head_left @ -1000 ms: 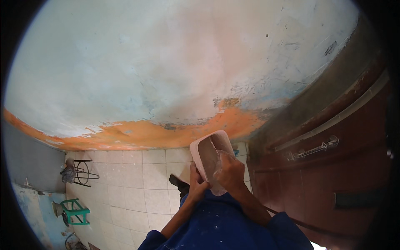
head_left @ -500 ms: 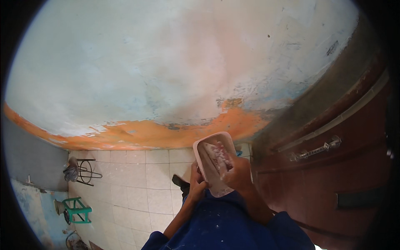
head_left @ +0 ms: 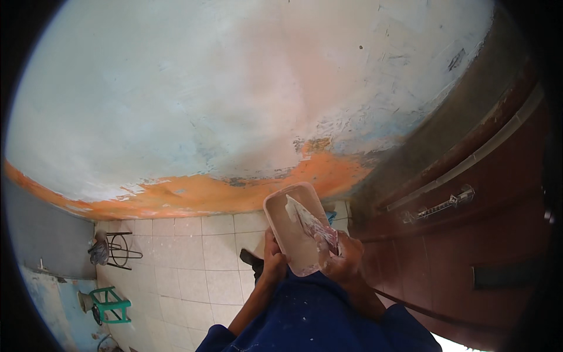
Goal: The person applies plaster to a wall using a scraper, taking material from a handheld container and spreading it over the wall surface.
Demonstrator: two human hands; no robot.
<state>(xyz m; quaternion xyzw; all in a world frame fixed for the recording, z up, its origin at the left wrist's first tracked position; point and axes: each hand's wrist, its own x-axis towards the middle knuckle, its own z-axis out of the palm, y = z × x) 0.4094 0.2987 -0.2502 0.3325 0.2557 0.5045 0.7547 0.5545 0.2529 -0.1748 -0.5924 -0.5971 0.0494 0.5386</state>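
Observation:
My left hand (head_left: 273, 261) grips the left side of a pale pink rectangular tub (head_left: 281, 218), held tilted in front of my body. My right hand (head_left: 343, 258) is closed around the reddish handle of a putty knife (head_left: 306, 220) smeared with white paste. Its whitish blade slants up and leftward over the tub's inside; whether it touches the tub I cannot tell. A thin film of paste seems to coat the tub's bottom. Beyond it stands a wall (head_left: 176, 105) with whitish filler over an orange lower band, rough and patchy near the right corner.
To the right is a dark red door (head_left: 434, 258) with a clear-and-metal handle (head_left: 440, 205). A black metal-framed stool (head_left: 119, 251) and a green stool (head_left: 111, 305) stand at the far left on pale floor tiles (head_left: 182, 252). A dark shoe (head_left: 251, 258) shows beside my left arm.
My right hand has drawn the putty knife back toward the tub's right edge and turned it, so more of its blade shows. The tub has shifted slightly left in view.

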